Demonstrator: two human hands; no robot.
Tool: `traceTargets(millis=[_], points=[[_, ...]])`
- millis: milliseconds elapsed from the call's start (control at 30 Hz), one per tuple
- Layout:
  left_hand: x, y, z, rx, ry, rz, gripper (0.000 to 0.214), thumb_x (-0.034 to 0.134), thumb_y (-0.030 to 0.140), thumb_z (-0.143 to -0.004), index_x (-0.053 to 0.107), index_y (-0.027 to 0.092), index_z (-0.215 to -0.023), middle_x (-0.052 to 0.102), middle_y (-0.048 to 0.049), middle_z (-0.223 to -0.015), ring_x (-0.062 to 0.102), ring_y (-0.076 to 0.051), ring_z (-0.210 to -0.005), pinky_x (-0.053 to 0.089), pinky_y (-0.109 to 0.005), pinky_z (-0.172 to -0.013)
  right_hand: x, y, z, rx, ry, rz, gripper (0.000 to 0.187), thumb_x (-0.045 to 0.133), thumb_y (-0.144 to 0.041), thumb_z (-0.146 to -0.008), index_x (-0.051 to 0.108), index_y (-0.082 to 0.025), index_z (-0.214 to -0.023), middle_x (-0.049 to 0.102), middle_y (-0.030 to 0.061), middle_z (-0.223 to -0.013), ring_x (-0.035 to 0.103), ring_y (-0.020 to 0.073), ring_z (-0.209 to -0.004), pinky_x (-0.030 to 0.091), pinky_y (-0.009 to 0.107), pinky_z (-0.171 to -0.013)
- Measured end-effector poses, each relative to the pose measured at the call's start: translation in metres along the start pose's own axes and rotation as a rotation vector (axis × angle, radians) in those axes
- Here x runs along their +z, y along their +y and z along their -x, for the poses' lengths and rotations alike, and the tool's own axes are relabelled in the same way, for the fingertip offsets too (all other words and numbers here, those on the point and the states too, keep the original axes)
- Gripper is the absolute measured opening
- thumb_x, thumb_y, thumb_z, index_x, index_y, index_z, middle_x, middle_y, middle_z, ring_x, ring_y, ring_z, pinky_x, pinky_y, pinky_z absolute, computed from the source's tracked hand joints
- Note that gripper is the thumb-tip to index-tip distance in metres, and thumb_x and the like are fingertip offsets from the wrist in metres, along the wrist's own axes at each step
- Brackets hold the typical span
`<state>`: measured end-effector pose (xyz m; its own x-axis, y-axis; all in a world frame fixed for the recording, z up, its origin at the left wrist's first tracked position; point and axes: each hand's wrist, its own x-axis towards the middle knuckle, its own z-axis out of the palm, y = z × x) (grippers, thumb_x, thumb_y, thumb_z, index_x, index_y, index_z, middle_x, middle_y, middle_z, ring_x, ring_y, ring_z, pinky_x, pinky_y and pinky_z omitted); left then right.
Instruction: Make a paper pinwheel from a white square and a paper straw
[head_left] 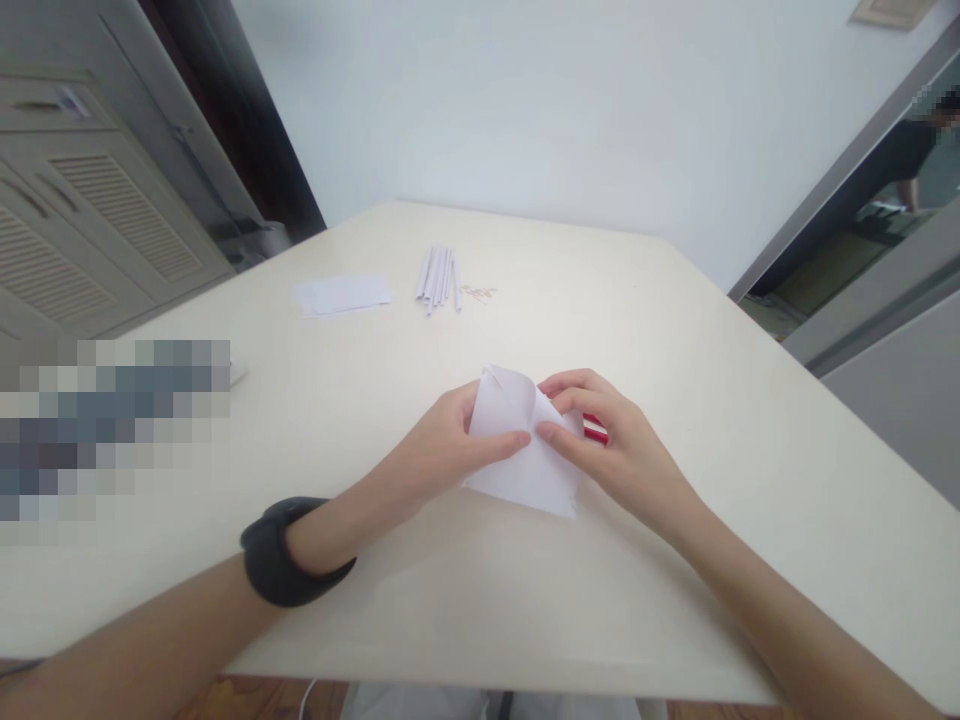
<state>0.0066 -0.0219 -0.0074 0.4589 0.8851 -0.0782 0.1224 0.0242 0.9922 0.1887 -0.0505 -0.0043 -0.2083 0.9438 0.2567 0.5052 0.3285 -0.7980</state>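
A small white sheet of paper [517,475] is held up between both hands, a little above the table, with its upper part bent and creased. My left hand [457,430] is closed on its left side, thumb lying across the front and fingers behind. On the right side my right hand [600,425] pinches the paper near a raised fold, thumb close to the left thumb. A red and white object [596,430] shows partly behind my right hand; what it is stays hidden.
Farther back on the pale table [675,330] lie several thin white paper rolls [439,278], a few small tan loops [478,293] and flat white paper sheets [343,296]. A pixelated patch covers the left side. A white wall [525,110] stands behind.
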Motion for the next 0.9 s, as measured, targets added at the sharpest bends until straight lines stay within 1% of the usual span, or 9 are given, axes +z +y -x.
traceTargets(millis=[133, 333, 533, 700, 900], points=[[-0.0004, -0.0014, -0.0001, -0.002, -0.009, 0.018, 0.026, 0.065, 0.032, -0.073, 0.062, 0.02, -0.096, 0.068, -0.0021, -0.088, 0.064, -0.021, -0.079, 0.049, -0.028, -0.063, -0.0006, 0.0012, -0.0006, 0.024, -0.009, -0.024, 0.01, 0.057, -0.026, -0.084, 0.06, -0.021, -0.075, 0.055, 0.004, -0.113, 0.056, 0.0177, -0.097, 0.05, 0.028, -0.069], [0.0001, 0.0, 0.0001, 0.001, 0.003, 0.011, 0.028, 0.065, 0.032, -0.073, 0.062, 0.02, -0.098, 0.068, -0.0039, -0.093, 0.064, -0.022, -0.08, 0.049, -0.029, -0.064, -0.0005, 0.0015, 0.0008, 0.004, -0.005, -0.036, 0.007, 0.057, -0.023, -0.083, 0.06, -0.022, -0.077, 0.055, 0.0042, -0.113, 0.055, 0.0184, -0.098, 0.049, 0.029, -0.069], [-0.0011, 0.0046, 0.0001, -0.009, -0.017, 0.005, 0.026, 0.064, 0.031, -0.073, 0.061, 0.021, -0.097, 0.068, -0.003, -0.09, 0.063, -0.021, -0.078, 0.048, -0.027, -0.062, -0.0002, 0.0014, 0.0015, 0.004, -0.009, -0.042, 0.005, 0.058, -0.022, -0.082, 0.06, -0.022, -0.078, 0.056, 0.0032, -0.113, 0.055, 0.018, -0.1, 0.049, 0.029, -0.07], [-0.0015, 0.0073, 0.0004, -0.044, -0.024, 0.012, 0.03, 0.065, 0.029, -0.071, 0.061, 0.019, -0.099, 0.068, -0.0053, -0.097, 0.064, -0.024, -0.082, 0.05, -0.031, -0.066, 0.0008, 0.0011, 0.0008, -0.006, 0.007, -0.035, 0.007, 0.058, -0.023, -0.082, 0.06, -0.022, -0.076, 0.056, 0.004, -0.111, 0.056, 0.0186, -0.099, 0.049, 0.03, -0.071], [0.0002, 0.0021, -0.0005, 0.005, 0.011, 0.006, 0.025, 0.064, 0.03, -0.073, 0.062, 0.021, -0.096, 0.068, -0.0024, -0.088, 0.064, -0.021, -0.078, 0.049, -0.028, -0.063, 0.0006, 0.0004, 0.001, -0.001, -0.001, -0.041, 0.007, 0.057, -0.021, -0.083, 0.061, -0.022, -0.077, 0.056, 0.0032, -0.112, 0.055, 0.0179, -0.1, 0.049, 0.029, -0.071]])
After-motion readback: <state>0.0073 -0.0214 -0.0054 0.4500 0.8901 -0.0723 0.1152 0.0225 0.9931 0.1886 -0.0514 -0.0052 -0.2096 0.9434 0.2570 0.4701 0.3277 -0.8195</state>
